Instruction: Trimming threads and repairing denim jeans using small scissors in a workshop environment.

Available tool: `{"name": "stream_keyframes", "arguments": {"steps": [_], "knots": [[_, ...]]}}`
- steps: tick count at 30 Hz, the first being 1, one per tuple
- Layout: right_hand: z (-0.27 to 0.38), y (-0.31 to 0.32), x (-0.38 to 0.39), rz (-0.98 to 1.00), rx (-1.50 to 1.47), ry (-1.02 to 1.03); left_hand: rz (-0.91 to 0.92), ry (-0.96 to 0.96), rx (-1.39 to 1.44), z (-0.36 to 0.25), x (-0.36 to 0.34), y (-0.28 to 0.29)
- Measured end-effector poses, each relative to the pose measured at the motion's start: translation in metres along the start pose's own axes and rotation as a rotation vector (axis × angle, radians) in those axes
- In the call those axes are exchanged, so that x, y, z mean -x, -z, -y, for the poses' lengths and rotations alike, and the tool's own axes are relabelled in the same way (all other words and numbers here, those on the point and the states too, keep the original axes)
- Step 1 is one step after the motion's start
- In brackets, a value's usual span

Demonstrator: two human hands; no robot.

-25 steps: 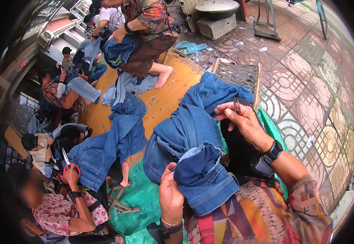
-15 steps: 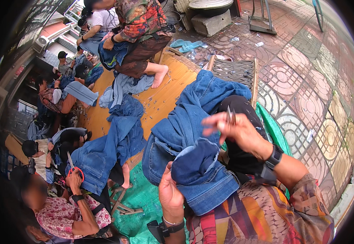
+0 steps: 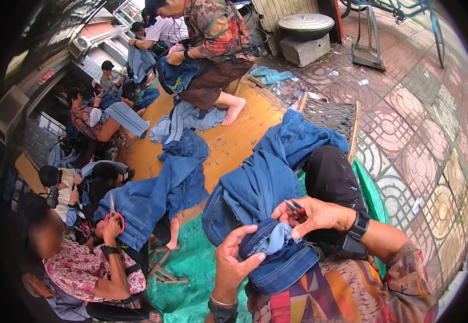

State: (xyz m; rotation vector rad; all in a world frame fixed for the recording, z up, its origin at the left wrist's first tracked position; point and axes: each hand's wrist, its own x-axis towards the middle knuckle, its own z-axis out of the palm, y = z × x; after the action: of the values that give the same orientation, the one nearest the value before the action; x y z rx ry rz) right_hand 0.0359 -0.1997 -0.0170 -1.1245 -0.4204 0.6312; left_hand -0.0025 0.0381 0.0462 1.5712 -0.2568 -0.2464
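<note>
A pair of blue jeans [image 3: 266, 183] lies over my lap, one end bunched near my chest. My left hand [image 3: 235, 257] grips that bunched denim from below, thumb across the fold. My right hand [image 3: 313, 216], with a black watch on the wrist, holds small scissors [image 3: 293, 206] whose blades point left at the cloth just above the left hand. My knee in black trousers [image 3: 331, 177] shows behind the right hand.
Several people sit around an orange wooden platform [image 3: 234, 145] with more jeans. A person at lower left holds red-handled scissors [image 3: 113, 215] over denim. A green sheet [image 3: 191, 264] lies below me. Patterned paving [image 3: 422, 124] spreads to the right, a woven crate [image 3: 328, 116] ahead.
My right hand came down from above the jeans to the bunched cloth beside my left hand. The left hand shifted up onto the fold.
</note>
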Motion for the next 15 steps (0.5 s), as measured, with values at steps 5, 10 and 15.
{"name": "stream_keyframes", "arguments": {"steps": [5,10,15], "knots": [[-0.007,-0.006,-0.004,-0.052,0.258,0.164,0.035,-0.086,-0.307,0.001,0.0,0.0],[0.012,-0.022,0.004,-0.14,0.408,0.056,-0.022,-0.312,-0.777,-0.019,-0.006,-0.012],[0.043,-0.044,0.003,-0.281,0.841,0.36,-0.165,-0.487,-1.017,-0.022,-0.021,-0.005]]}}
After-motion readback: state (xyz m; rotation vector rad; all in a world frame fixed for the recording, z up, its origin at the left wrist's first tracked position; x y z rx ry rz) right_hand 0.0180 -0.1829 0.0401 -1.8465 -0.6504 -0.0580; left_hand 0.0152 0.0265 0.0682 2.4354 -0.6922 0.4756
